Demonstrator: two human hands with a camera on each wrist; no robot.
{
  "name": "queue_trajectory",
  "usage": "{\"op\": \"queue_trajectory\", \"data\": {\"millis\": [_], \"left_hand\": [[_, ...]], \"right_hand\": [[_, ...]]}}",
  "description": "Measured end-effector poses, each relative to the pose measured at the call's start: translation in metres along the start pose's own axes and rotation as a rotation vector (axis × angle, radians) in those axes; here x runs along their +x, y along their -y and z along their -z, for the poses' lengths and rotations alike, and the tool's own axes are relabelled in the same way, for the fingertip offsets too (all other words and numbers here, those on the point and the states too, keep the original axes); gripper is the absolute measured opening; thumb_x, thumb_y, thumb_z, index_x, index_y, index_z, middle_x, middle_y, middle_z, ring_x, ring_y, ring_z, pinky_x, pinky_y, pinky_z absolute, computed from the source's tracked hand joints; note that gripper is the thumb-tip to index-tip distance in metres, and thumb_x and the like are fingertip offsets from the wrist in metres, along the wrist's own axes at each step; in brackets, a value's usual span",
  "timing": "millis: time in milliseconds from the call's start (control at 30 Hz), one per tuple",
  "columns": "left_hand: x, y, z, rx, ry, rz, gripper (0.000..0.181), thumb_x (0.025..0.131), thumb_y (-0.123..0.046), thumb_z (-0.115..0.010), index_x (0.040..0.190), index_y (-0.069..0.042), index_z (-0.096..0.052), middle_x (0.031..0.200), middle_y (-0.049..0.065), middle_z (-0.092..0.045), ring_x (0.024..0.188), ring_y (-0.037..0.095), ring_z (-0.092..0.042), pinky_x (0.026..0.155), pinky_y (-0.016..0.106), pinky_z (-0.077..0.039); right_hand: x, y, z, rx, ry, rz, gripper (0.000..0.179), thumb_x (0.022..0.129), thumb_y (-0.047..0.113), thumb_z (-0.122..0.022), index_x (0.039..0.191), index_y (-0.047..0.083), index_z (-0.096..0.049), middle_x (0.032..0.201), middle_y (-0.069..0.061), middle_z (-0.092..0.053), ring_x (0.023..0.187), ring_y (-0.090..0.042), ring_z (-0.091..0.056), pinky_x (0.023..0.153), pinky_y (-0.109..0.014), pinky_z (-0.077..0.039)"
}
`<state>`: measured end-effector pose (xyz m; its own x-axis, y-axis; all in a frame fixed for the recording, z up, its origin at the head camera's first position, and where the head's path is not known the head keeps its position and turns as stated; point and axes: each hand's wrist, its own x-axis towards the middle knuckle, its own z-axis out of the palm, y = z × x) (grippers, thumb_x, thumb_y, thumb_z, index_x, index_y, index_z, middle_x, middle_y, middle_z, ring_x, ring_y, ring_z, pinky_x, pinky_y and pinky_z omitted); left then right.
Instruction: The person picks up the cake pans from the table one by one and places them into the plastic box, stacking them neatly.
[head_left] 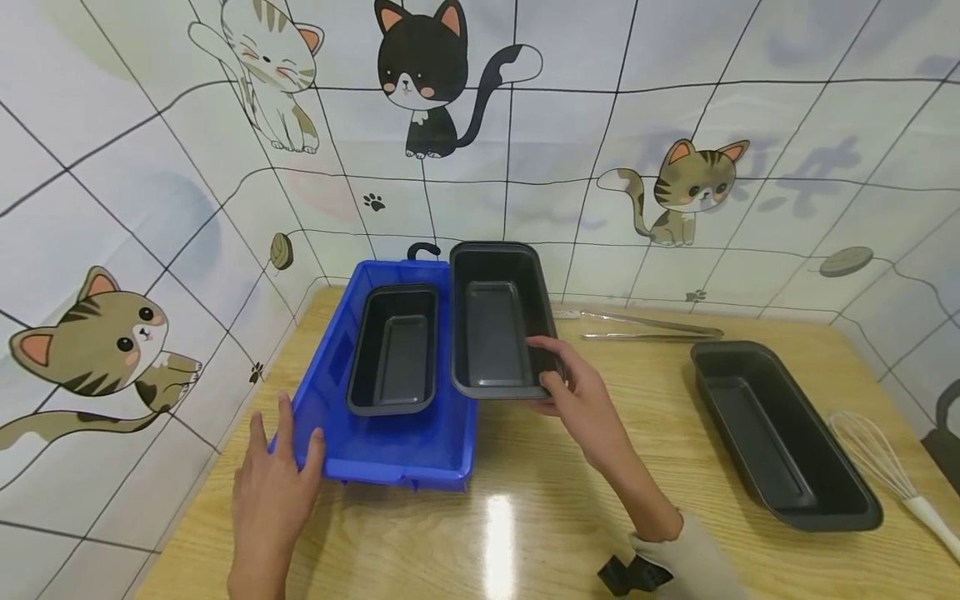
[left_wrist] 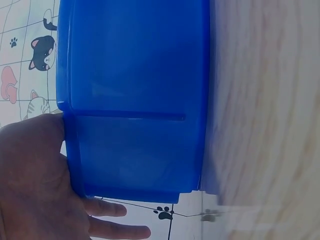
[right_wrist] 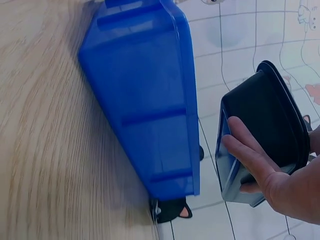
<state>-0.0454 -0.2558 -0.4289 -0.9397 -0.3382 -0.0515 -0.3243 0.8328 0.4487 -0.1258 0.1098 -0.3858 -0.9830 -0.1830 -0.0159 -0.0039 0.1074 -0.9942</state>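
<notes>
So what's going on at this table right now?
A person's right hand is holding a dark loaf pan up off the table, at the right side of a blue bin. The left hand is at the bin's near left corner, fingers spread. Inside the bin sits another dark pan. A longer pan is on the table to the right, with a whisk beside it and metal tongs lying near the wall.
</notes>
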Motion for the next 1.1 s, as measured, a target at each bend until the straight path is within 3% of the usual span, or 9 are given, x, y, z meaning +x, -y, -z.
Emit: {"op": "queue_trajectory", "data": {"millis": [200,400,500,900,1100], "left_hand": [[0.001,0.0,-0.002,-0.002,0.001,-0.004,0.078,0.117,-0.047,-0.037,0.177,-0.012,-0.004,0.176,0.041,-0.004,0.153,0.068,-0.03,0.12,0.083,-0.027],[0.002,0.001,-0.004,-0.018,-0.006,0.001,0.078,0.116,-0.047,-0.038,0.178,-0.013,-0.004,0.176,0.04,-0.006,0.147,0.072,-0.035,0.12,0.082,-0.03],[0.003,0.002,-0.004,-0.029,0.008,0.014,0.078,0.117,-0.048,-0.036,0.178,-0.014,-0.002,0.177,0.04,-0.005,0.142,0.076,-0.038,0.117,0.084,-0.033],[0.002,0.0,-0.003,-0.056,0.037,0.05,0.078,0.116,-0.05,-0.035,0.177,-0.018,0.003,0.178,0.037,-0.004,0.143,0.075,-0.038,0.112,0.085,-0.038],[0.003,0.002,-0.003,-0.061,0.071,0.069,0.079,0.116,-0.052,-0.034,0.177,-0.019,0.005,0.178,0.036,-0.002,0.147,0.073,-0.035,0.11,0.086,-0.04]], "right_hand": [[0.009,0.001,-0.018,0.014,0.038,0.026,0.051,0.109,0.003,-0.043,0.158,0.01,-0.056,0.15,-0.027,-0.056,0.105,-0.035,-0.08,0.095,-0.051,-0.066],[0.018,0.005,-0.041,0.125,0.16,0.054,0.05,0.109,0.003,-0.039,0.158,0.002,-0.05,0.148,-0.033,-0.057,0.105,-0.048,-0.081,0.096,-0.052,-0.065],[0.024,0.006,-0.054,0.137,0.19,0.059,0.051,0.108,0.004,-0.039,0.157,0.001,-0.051,0.146,-0.034,-0.06,0.103,-0.044,-0.082,0.097,-0.051,-0.065],[0.036,0.0,-0.087,0.141,0.244,0.045,0.048,0.107,0.006,-0.042,0.154,0.001,-0.054,0.139,-0.032,-0.065,0.098,-0.045,-0.082,0.092,-0.046,-0.067],[0.041,-0.003,-0.1,0.111,0.29,0.058,0.048,0.108,0.006,-0.043,0.155,-0.001,-0.051,0.135,-0.036,-0.067,0.098,-0.05,-0.081,0.091,-0.055,-0.066]]}}
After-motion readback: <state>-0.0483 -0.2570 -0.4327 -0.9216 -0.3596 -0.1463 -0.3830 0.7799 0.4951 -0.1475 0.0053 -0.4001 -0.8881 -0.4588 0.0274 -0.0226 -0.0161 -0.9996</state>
